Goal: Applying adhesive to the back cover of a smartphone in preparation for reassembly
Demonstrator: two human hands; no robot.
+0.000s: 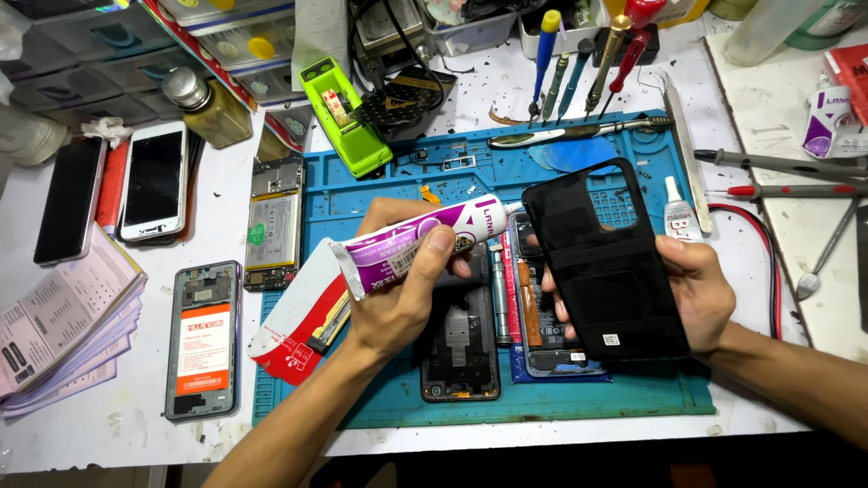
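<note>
— What are the hands holding?

— The left hand (402, 289) is clasped around a white and purple glue tube (411, 246), nozzle pointing right. The right hand (696, 289) grips a black phone back cover (606, 258) by its right edge, tilted, inner side up. The nozzle tip sits just beside the cover's upper left corner; I cannot tell if they touch.

— What lies under them?

— A blue work mat (561, 402). Near its front edge sits an opened dark phone body (461, 348), partly hidden by the left hand, and beside it another opened phone (542, 325), mostly covered by the back cover. A red and white packet (294, 316) overhangs the mat's left edge.

— And off the mat?

— Left of it on the white table (90, 434): an open phone frame with an orange label (204, 339), a stack of papers (63, 325), a white phone (154, 181) and a dark phone (70, 199).

— Farther back?

— A green device (345, 117) at the mat's far left corner, a toothbrush (579, 132) along its far edge, then a row of screwdrivers (579, 63). A small glue bottle (678, 210) stands by the mat's right edge.
</note>
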